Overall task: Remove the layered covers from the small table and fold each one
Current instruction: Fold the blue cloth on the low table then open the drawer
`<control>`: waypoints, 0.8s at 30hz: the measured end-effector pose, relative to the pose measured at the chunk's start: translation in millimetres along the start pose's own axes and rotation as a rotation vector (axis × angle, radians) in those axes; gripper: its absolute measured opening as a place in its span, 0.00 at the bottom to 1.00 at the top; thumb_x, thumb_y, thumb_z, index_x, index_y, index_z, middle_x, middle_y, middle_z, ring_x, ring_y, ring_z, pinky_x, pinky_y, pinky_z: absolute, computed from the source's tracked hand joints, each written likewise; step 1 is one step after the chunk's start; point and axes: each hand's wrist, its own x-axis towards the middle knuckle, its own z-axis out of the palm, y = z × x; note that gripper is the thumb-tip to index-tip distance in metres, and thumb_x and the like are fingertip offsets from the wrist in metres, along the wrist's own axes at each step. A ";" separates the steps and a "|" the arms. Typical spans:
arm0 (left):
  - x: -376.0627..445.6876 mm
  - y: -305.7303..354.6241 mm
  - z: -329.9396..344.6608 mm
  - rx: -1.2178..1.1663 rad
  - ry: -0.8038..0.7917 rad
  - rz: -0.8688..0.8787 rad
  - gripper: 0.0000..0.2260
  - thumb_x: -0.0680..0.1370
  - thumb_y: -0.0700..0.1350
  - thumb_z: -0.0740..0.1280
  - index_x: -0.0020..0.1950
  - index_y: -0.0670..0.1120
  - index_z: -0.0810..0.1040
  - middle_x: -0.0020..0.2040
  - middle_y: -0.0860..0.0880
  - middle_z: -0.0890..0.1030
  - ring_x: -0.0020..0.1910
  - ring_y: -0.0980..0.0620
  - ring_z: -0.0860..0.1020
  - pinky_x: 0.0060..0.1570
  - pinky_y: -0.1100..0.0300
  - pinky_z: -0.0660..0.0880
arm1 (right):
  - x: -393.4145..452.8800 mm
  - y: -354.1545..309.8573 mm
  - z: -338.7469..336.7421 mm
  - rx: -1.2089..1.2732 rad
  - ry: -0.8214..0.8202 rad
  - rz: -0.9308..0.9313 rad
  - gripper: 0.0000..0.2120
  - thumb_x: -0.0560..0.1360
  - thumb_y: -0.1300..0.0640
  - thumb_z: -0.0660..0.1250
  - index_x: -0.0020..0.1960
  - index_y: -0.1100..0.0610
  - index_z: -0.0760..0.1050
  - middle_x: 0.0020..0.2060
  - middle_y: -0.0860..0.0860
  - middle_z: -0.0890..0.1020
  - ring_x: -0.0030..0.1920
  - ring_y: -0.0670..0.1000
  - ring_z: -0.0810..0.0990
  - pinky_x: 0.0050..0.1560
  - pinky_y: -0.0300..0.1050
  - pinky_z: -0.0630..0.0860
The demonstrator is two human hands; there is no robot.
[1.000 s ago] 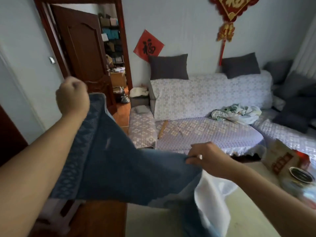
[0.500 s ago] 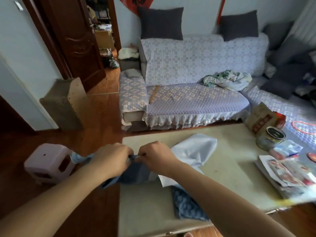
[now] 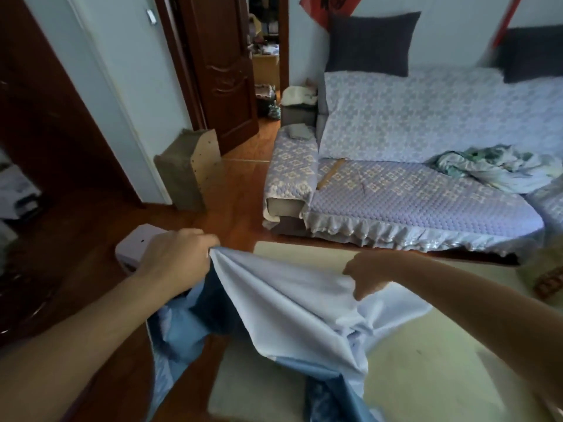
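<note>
hands point(image 3: 173, 260) now apart, cover point(image 3: 292, 303) spread, edges cropped

Cover point(image 3: 292, 303): pale blue-white side up, dark blue patterned side beneath. Table point(image 3: 426, 370): cream. Sofa point(image 3: 426, 190) at 1 o'clock: lilac, diamond pattern. Floor point(image 3: 237, 190): reddish-brown.

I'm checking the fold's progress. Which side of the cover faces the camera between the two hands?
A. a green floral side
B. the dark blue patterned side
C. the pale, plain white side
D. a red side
C: the stretch of cover between the left hand and the right hand is plain white; dark blue shows only lower down and behind.
</note>
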 end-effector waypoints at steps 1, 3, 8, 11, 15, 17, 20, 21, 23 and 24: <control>10.8 6.8 -9.3 -0.035 0.013 -0.091 0.07 0.75 0.44 0.68 0.47 0.55 0.82 0.42 0.52 0.80 0.40 0.45 0.79 0.36 0.52 0.77 | 4.7 29.0 5.3 -0.054 0.004 0.033 0.27 0.74 0.42 0.68 0.69 0.53 0.72 0.58 0.52 0.81 0.54 0.53 0.79 0.51 0.42 0.75; 36.4 26.5 -33.5 -0.045 0.053 -0.198 0.06 0.76 0.46 0.66 0.47 0.56 0.82 0.44 0.50 0.82 0.42 0.42 0.80 0.39 0.53 0.76 | 4.0 79.6 15.0 -0.027 0.072 0.092 0.22 0.74 0.39 0.66 0.61 0.52 0.76 0.56 0.50 0.81 0.54 0.53 0.79 0.55 0.44 0.75; 126.8 95.4 -119.9 0.068 0.149 -0.188 0.09 0.76 0.45 0.65 0.48 0.54 0.83 0.47 0.44 0.82 0.45 0.39 0.79 0.41 0.54 0.70 | -20.7 180.6 -7.6 0.060 0.503 0.193 0.17 0.82 0.44 0.60 0.63 0.51 0.78 0.59 0.55 0.82 0.62 0.58 0.77 0.60 0.47 0.71; 181.9 122.8 -200.7 0.139 0.286 -0.209 0.11 0.74 0.43 0.67 0.53 0.51 0.85 0.52 0.39 0.81 0.50 0.35 0.80 0.48 0.49 0.76 | -66.3 242.5 -69.3 0.174 0.891 0.342 0.15 0.81 0.45 0.61 0.52 0.54 0.81 0.52 0.61 0.84 0.55 0.63 0.80 0.53 0.51 0.74; 225.9 163.8 -305.8 0.242 0.489 -0.220 0.12 0.75 0.43 0.68 0.56 0.44 0.84 0.55 0.35 0.80 0.53 0.33 0.80 0.51 0.46 0.76 | -136.3 297.5 -118.3 0.253 1.199 0.418 0.11 0.79 0.46 0.64 0.47 0.54 0.78 0.46 0.62 0.83 0.49 0.66 0.81 0.46 0.52 0.75; 233.9 179.7 -341.5 0.273 0.562 -0.220 0.12 0.76 0.44 0.68 0.57 0.43 0.83 0.56 0.35 0.81 0.55 0.33 0.80 0.53 0.45 0.76 | -158.1 305.6 -115.3 0.262 1.166 0.415 0.08 0.79 0.47 0.64 0.50 0.51 0.76 0.47 0.62 0.83 0.48 0.65 0.80 0.43 0.51 0.75; 237.4 196.5 -371.7 0.303 0.630 -0.203 0.12 0.76 0.44 0.67 0.58 0.43 0.82 0.56 0.36 0.81 0.55 0.33 0.80 0.54 0.44 0.77 | -180.0 298.7 -90.0 0.260 1.186 0.336 0.07 0.78 0.50 0.66 0.54 0.50 0.75 0.44 0.60 0.84 0.46 0.64 0.81 0.41 0.52 0.76; 236.9 201.7 -377.7 0.320 0.641 -0.194 0.12 0.76 0.43 0.66 0.58 0.43 0.82 0.56 0.37 0.81 0.54 0.33 0.80 0.52 0.45 0.77 | -185.2 291.4 -81.2 0.245 1.243 0.296 0.08 0.77 0.51 0.67 0.56 0.50 0.75 0.42 0.60 0.84 0.44 0.64 0.82 0.39 0.51 0.75; 236.3 212.3 -388.0 0.346 0.652 -0.175 0.11 0.77 0.42 0.65 0.56 0.41 0.81 0.53 0.37 0.81 0.52 0.34 0.80 0.48 0.47 0.76 | -192.7 270.3 -62.0 0.255 1.356 0.226 0.12 0.76 0.53 0.69 0.59 0.48 0.73 0.37 0.58 0.84 0.40 0.64 0.83 0.34 0.50 0.71; 236.5 218.1 -392.5 0.355 0.658 -0.162 0.10 0.77 0.42 0.65 0.55 0.41 0.82 0.52 0.37 0.81 0.51 0.35 0.80 0.47 0.48 0.75 | -191.6 254.6 -50.2 0.256 1.374 0.176 0.14 0.76 0.54 0.68 0.60 0.45 0.71 0.35 0.56 0.84 0.38 0.62 0.83 0.32 0.48 0.68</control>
